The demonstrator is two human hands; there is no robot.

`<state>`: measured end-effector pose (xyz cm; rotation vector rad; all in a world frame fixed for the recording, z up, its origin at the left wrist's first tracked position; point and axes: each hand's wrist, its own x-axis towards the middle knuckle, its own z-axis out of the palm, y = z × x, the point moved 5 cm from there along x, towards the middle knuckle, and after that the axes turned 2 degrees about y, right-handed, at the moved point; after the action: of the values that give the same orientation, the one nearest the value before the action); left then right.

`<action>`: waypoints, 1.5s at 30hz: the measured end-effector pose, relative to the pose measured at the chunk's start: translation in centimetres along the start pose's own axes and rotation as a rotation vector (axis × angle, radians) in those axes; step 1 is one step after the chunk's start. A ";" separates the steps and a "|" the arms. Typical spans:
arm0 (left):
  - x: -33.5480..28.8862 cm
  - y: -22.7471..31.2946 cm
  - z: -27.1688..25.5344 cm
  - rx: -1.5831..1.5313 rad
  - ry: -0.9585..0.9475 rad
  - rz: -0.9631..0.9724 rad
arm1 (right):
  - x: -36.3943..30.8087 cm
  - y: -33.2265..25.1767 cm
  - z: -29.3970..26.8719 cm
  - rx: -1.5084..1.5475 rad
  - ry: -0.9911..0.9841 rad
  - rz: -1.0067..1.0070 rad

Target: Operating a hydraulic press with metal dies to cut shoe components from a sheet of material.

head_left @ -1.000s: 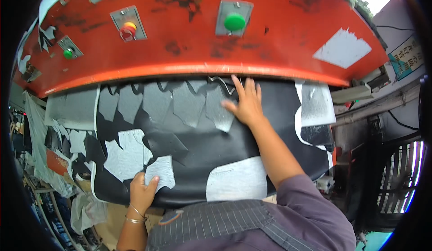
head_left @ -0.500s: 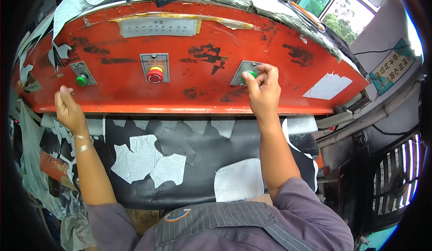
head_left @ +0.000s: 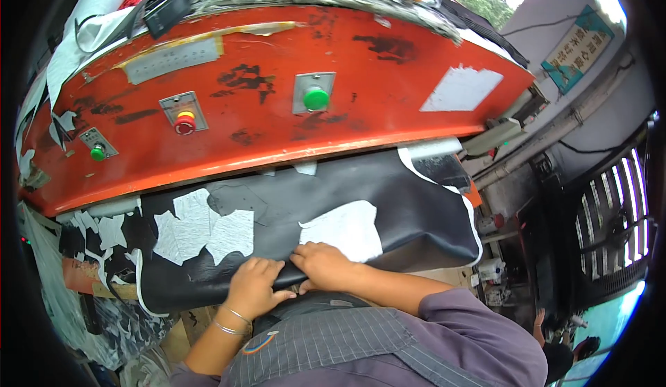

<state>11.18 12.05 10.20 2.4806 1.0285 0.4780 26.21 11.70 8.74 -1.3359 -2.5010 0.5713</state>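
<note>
A black leather-like sheet [head_left: 277, 210] with a pale edge lies spread below the red machine front. At its near edge, close to my apron, my left hand [head_left: 255, 286] and my right hand [head_left: 322, 267] are side by side. Both have their fingers curled over that edge, gripping it with thumbs toward me. White cut shapes [head_left: 182, 227] lie on the sheet to the left. A larger white piece [head_left: 343, 231] rests just beyond my right hand. On the right, the sheet bulges in a raised fold. The undersides of my fingers are hidden.
The red machine panel [head_left: 229, 120] carries a green button [head_left: 316, 98] on the right, a red stop button [head_left: 185, 122] in the middle and another green button [head_left: 98, 152] at left. Scraps and a black box [head_left: 166, 9] lie on its top. Clear plastic sheeting [head_left: 59, 283] hangs at left.
Both hands have come down from the panel, the right one off the green button, to the sheet's near edge. That edge now sits nearer me. My view has turned to the right.
</note>
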 end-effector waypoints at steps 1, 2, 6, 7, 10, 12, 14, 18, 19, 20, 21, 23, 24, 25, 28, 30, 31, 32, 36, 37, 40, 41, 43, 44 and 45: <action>-0.3 0.8 1.1 0.080 0.031 -0.007 | -0.3 0.0 1.0 -0.071 0.044 -0.010; -0.5 1.0 1.9 0.121 0.088 -0.047 | -0.5 0.0 1.8 -0.141 0.088 -0.020; 0.4 1.5 2.9 0.189 0.201 -0.124 | -0.3 0.9 1.8 -0.123 0.142 0.061; 0.5 1.7 3.1 0.191 0.183 -0.115 | -0.4 1.0 1.7 -0.110 0.148 0.076; 1.8 1.6 3.0 0.192 0.194 -0.116 | -0.1 1.8 1.3 -0.119 0.175 0.072; 2.0 1.4 3.1 0.169 0.158 -0.142 | 0.1 2.2 1.5 -0.166 0.179 0.060; 2.2 1.5 2.8 0.127 0.124 -0.163 | 0.6 3.1 0.6 -0.058 -0.046 0.067; 2.2 0.6 2.7 -0.017 0.064 -0.113 | 4.2 8.1 -5.6 0.214 -0.106 0.244; 2.3 0.3 2.6 -0.011 0.052 -0.089 | 5.8 10.3 -7.2 0.109 0.041 0.309; 2.4 -0.7 2.4 -0.128 -0.003 -0.127 | 7.8 12.5 -8.7 0.094 0.157 0.429; 2.8 -1.3 2.3 -0.243 -0.059 -0.173 | 9.7 14.2 -10.1 0.029 0.232 0.565; 4.0 -1.7 1.7 -0.442 0.007 -0.395 | 12.7 16.5 -11.9 -0.029 0.321 0.713; 4.5 -1.4 1.7 -0.405 0.031 -0.367 | 13.6 17.5 -11.7 -0.049 0.286 0.805; 5.1 -1.2 1.6 -0.365 0.059 -0.341 | 14.0 18.1 -11.6 -0.068 0.250 0.891; 8.4 -0.8 1.1 -0.483 0.096 -0.287 | 15.4 19.1 -10.9 -0.114 0.154 0.949; 10.7 -2.0 1.4 -0.600 0.108 -0.294 | 16.0 19.8 -11.1 -0.098 0.174 0.955; 11.6 -3.0 1.5 -0.657 0.122 -0.300 | 16.1 19.7 -11.5 -0.089 0.198 0.960; 12.5 -3.7 1.5 -0.718 0.148 -0.319 | 15.8 19.9 -11.8 0.021 0.225 0.946; 15.6 -5.0 0.4 -0.916 0.341 -0.411 | 11.4 17.5 -13.0 0.304 0.249 0.762; 16.2 -4.8 0.0 -0.925 0.370 -0.385 | 9.9 16.3 -13.3 0.392 0.260 0.670; 17.5 -3.3 1.0 -1.041 0.302 -0.231 | 5.9 14.2 -11.8 0.586 0.198 0.516; 17.7 -2.3 1.9 -1.141 0.335 -0.231 | 4.9 13.4 -11.0 0.654 0.171 0.476; 17.6 -3.0 3.9 -1.020 0.161 -0.222 | 3.8 12.6 -8.9 0.750 0.117 0.382; 17.0 -2.9 4.3 -0.944 0.138 -0.299 | 3.0 12.2 -8.3 0.799 0.072 0.348; 16.2 -3.8 5.0 -0.823 0.100 -0.317 | 2.6 12.1 -7.8 0.799 0.067 0.341</action>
<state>22.06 25.06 6.58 1.5567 0.9746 0.7424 36.80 21.73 10.32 -1.3775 -1.6635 1.3780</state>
